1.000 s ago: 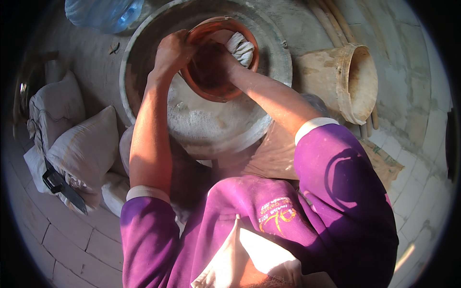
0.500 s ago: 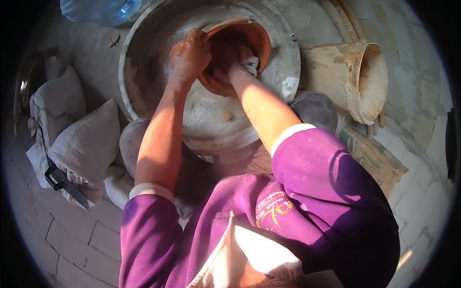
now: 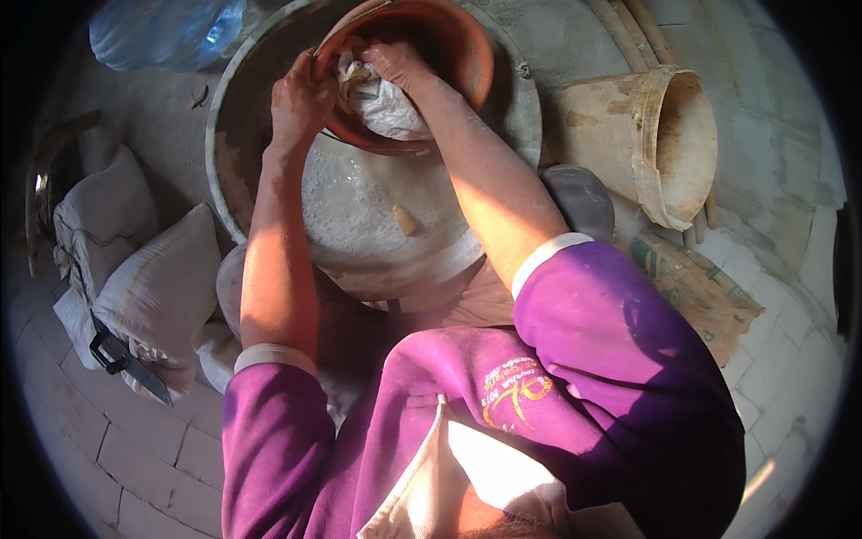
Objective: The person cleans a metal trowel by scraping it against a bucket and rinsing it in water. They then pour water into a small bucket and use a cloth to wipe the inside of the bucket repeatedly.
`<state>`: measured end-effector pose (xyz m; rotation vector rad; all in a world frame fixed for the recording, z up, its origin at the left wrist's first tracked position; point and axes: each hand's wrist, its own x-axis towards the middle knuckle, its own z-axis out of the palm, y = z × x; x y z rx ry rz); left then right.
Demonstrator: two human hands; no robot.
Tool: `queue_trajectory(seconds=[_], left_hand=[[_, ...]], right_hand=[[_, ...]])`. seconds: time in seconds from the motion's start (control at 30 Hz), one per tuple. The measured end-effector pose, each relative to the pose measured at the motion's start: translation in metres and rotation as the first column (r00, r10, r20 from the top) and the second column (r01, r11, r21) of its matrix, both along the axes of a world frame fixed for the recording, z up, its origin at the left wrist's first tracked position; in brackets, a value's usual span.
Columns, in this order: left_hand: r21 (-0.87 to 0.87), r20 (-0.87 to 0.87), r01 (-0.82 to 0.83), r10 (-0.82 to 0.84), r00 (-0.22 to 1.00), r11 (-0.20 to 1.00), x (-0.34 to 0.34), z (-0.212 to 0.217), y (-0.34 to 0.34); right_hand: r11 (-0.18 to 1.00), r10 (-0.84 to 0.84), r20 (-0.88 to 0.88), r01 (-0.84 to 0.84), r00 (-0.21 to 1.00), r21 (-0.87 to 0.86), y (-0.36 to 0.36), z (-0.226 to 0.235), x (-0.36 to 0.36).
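Note:
My left hand (image 3: 302,101) is closed on the left rim of an orange-brown bowl (image 3: 470,56), which is tilted over a large round basin (image 3: 217,157). Inside the bowl, my right hand (image 3: 395,63) grips a crumpled white cloth (image 3: 388,108) against the wall; some of its fingers are hidden by the cloth and by shadow. Cloudy, foamy water fills the lower part of the basin. A small tan lump (image 3: 405,219) sits in that water, below the bowl.
To the right, a stained bucket (image 3: 597,121) lies on its side above a flattened paper sack (image 3: 691,296). Stuffed white sacks (image 3: 162,278) stand at the left, with a dark strap and buckle (image 3: 109,350) on them. A clear blue plastic bottle (image 3: 166,36) is at the upper left.
The bowl has moved up and left with my left hand. My right hand has shifted up and left inside it, and more of the white cloth shows. The tan lump appears slightly further left.

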<state>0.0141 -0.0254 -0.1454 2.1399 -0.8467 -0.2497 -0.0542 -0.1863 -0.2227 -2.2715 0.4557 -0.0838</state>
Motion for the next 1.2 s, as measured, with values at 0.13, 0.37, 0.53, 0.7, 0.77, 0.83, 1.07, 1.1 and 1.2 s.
queue_trajectory(seconds=[0.13,0.37,0.53,0.7,0.77,0.83,1.07,1.1,1.2], left_hand=[[0.051,-0.022,0.022,-0.021,1.000,0.998,0.009,0.017,-0.001],[0.093,0.147,-0.018,0.004,0.989,0.995,-0.009,0.019,-0.005],[0.228,0.108,-0.060,0.036,0.994,0.972,-0.023,0.004,-0.005],[0.247,0.122,-0.026,-0.004,0.992,0.969,-0.023,-0.004,0.000],[0.227,0.133,-0.022,-0.008,0.991,0.974,-0.015,0.000,0.001],[0.204,0.146,-0.015,-0.015,0.989,0.979,-0.003,-0.001,0.003],[0.029,-0.052,0.006,-0.004,0.999,1.000,0.027,0.017,0.007],[0.004,-0.099,-0.002,0.003,0.995,1.000,0.029,0.019,0.007],[-0.043,-0.271,0.010,-0.021,0.962,0.999,0.036,0.028,0.014]], right_hand=[[0.959,-0.065,-0.234,-0.004,0.970,-0.284,0.006,0.076,-0.003],[0.810,0.088,-0.270,-0.226,0.959,-0.541,0.020,0.049,-0.017],[0.997,-0.033,-0.344,0.005,0.939,-0.082,0.047,0.031,-0.031],[0.518,0.173,-0.319,0.189,0.932,0.834,0.058,-0.016,-0.046],[0.175,0.310,-0.246,0.200,0.918,0.964,0.055,-0.016,-0.051],[0.250,0.380,-0.233,0.143,0.895,0.958,0.042,-0.007,-0.044],[0.767,0.583,-0.017,-0.543,0.812,0.341,-0.030,0.135,-0.026],[0.742,0.606,0.205,-0.640,0.768,0.203,-0.050,0.141,-0.029],[0.432,0.051,0.145,-0.153,0.988,0.889,-0.060,0.225,-0.065]])
